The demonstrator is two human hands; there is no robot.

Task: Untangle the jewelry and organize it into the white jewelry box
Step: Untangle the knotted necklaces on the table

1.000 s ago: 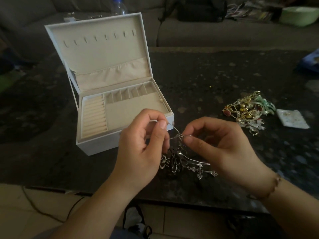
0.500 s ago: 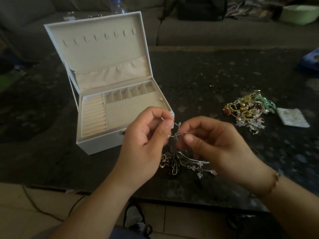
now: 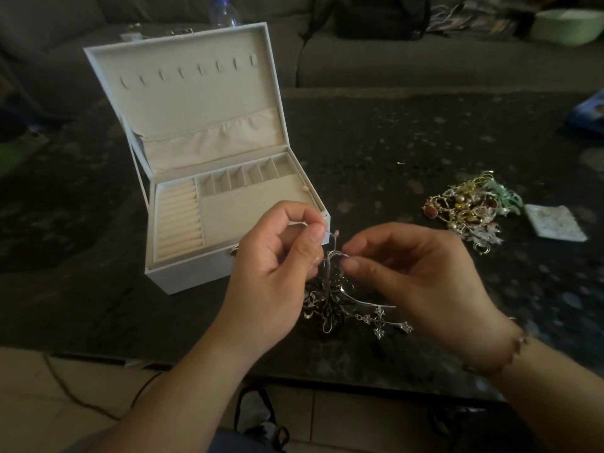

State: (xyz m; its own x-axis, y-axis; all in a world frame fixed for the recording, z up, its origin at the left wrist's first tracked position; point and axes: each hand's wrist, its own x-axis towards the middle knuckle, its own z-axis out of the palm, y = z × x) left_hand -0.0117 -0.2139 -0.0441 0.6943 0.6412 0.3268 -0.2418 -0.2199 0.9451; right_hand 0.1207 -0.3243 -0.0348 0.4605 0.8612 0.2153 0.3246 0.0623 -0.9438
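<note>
Meanwhile, both hands' grip pinching silver tangle (image 3: pixel 340 289), white jewelry box (image 3: pixel 183 266) open (compartments bare)

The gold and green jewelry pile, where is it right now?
In the head view, the jewelry pile lies on the dark table, right of the white jewelry box and beside a small white tray.

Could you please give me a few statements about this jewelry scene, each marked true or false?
1. The white jewelry box stands with its lid open. True.
2. Both the left hand and the right hand pinch the tangled silver jewelry cluster. True.
3. The gold and green jewelry heap lies inside the box. False: it lies on the dark speckled table, right of the box.
4. The box's ring rolls are full of rings. False: none show there.
</note>
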